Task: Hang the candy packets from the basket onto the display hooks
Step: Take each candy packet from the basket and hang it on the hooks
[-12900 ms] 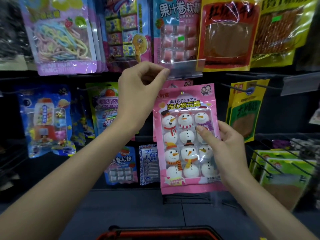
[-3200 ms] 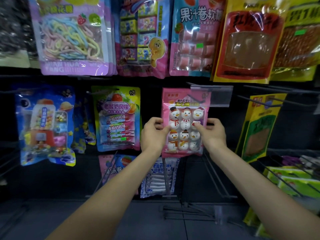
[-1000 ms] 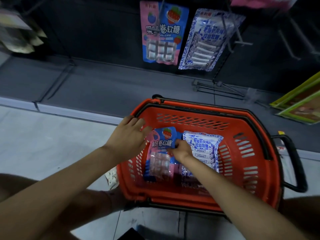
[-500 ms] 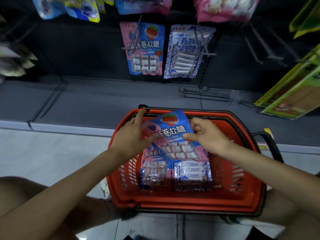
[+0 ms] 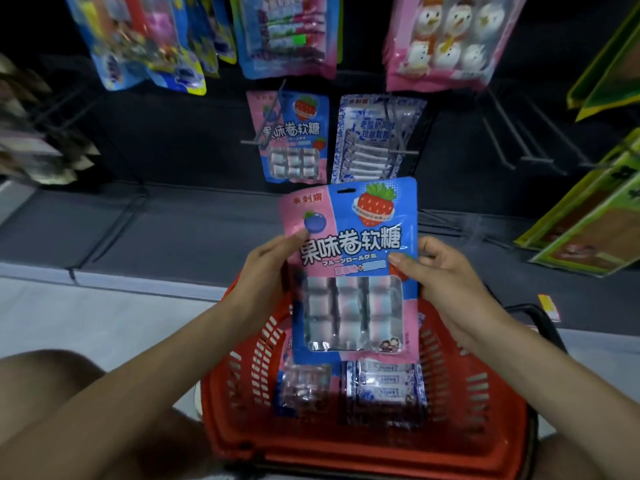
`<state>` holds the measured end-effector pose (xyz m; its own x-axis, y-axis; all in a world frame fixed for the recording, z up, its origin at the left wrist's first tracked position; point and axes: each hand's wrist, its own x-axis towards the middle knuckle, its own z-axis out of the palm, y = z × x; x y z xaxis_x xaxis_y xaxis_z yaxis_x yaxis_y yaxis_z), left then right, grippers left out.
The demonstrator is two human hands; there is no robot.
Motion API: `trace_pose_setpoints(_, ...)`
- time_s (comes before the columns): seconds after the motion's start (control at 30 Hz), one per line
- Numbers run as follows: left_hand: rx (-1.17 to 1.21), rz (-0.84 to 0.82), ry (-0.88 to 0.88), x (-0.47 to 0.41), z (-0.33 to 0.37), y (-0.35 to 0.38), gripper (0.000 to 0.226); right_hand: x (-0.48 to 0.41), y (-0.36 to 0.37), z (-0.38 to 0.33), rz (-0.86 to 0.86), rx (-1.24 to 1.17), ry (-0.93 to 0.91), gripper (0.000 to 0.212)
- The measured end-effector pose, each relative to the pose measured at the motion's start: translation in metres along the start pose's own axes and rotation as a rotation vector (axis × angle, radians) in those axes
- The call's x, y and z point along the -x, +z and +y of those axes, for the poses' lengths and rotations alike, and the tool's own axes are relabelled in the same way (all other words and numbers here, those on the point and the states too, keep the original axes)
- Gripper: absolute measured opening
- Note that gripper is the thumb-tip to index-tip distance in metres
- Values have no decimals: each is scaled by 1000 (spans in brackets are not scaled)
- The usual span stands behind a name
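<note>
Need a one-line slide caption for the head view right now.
Left hand and right hand hold a pink-and-blue strawberry candy packet above the red plastic basket.

The held candy packet (image 5: 349, 278) reads 果味卷软糖 (likewise the hung packet (image 5: 292, 136)).

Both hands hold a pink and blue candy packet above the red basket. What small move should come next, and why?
Probably lift the pink and blue candy packet toward the wire hook carrying the matching hung packet. The left hand and right hand pinch its sides, its hang slot points up, and it is above the red plastic basket.
</note>
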<state>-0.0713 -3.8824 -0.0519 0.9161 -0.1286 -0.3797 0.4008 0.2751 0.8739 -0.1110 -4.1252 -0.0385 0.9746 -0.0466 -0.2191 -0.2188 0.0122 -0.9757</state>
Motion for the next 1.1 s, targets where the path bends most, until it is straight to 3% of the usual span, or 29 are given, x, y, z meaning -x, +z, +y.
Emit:
trace_pose_setpoints(0.2, 65, 127, 75, -8, 24, -8, 45, -14, 29, -6, -38, 27, -9, 11)
trace_pose_setpoints(0.53, 74, 366, 107, -25, 67, -46, 26, -39, 130, -14, 35, -56, -96, 22)
trace_pose_setpoints(0.77, 51, 355, 184, -39, 83, -56, 28, -59, 148, -15, 82, -132, -92, 21)
trace_pose_setpoints(1.1, -41, 331, 92, -49, 100, -64, 24, -75, 157, -23, 112, -181, -4, 23)
